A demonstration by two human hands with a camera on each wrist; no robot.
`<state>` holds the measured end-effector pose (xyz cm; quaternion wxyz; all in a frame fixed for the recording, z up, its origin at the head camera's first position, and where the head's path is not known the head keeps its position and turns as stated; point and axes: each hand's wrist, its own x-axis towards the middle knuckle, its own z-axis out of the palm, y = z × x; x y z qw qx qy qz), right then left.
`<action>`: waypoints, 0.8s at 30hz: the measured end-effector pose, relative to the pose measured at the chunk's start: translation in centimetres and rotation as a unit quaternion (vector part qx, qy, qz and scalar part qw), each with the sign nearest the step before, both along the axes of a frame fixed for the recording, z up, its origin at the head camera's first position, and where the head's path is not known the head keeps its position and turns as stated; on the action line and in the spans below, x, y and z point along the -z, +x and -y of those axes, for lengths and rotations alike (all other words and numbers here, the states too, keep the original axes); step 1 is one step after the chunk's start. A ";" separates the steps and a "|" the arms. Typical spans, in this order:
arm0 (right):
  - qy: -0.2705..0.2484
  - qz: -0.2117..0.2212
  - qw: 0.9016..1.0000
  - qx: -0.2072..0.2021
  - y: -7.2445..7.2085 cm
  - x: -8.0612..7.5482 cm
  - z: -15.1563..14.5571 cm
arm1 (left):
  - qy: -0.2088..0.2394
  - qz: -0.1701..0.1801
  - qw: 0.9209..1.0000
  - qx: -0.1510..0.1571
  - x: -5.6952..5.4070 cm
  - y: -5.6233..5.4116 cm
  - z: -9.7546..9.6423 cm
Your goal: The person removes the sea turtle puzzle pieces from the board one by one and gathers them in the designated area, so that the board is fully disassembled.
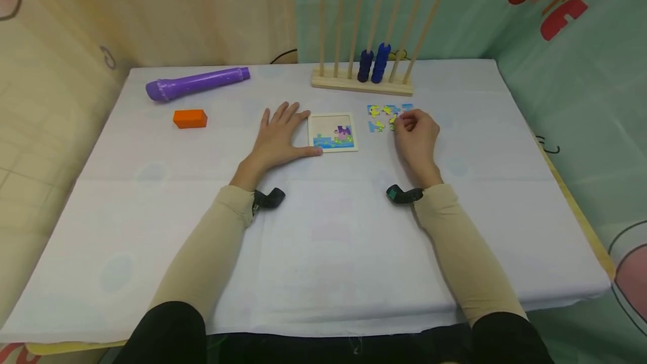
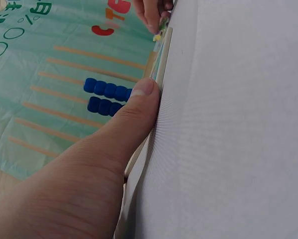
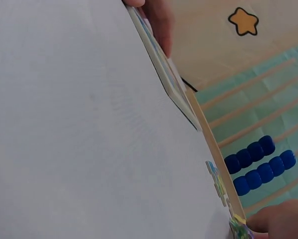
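A small square puzzle tray (image 1: pixel 333 117) lies on the white cloth, its lower part filled with joined blue, pink and purple pieces. My left hand (image 1: pixel 279 135) is spread flat beside it, the thumb (image 2: pixel 142 92) along its front edge and the index fingertip at its far left corner. To the tray's right, my right hand (image 1: pixel 418 132) pinches a jigsaw piece (image 3: pixel 240 229) between thumb and fingers, low over the cloth. Several loose blue and yellow puzzle pieces (image 1: pixel 375 127) lie just left of that hand, and its fingers partly cover some of them.
Behind the pieces stands a wooden peg rack (image 1: pixel 362 86) with upright rods, two of them carrying dark blue beads (image 1: pixel 381 63). A purple toy microphone (image 1: pixel 197 84) and an orange block (image 1: pixel 190 118) lie at the back left. Patterned curtains hang around the table.
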<state>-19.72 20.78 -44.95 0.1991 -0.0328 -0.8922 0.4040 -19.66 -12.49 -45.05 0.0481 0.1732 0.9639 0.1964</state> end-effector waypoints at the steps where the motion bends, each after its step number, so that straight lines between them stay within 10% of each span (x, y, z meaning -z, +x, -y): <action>1: 0.000 -0.001 1.000 -0.001 0.1 0.1 0.0 | 0.000 0.001 1.000 0.000 0.0 0.1 0.0; 15: -0.014 -0.065 0.997 -0.038 -0.3 0.2 1.2 | 0.002 0.004 1.000 0.010 -0.7 -0.5 0.0; 24: -0.008 -0.045 0.969 -0.242 1.0 0.4 3.9 | 0.032 0.003 0.999 0.030 -0.3 -0.4 0.1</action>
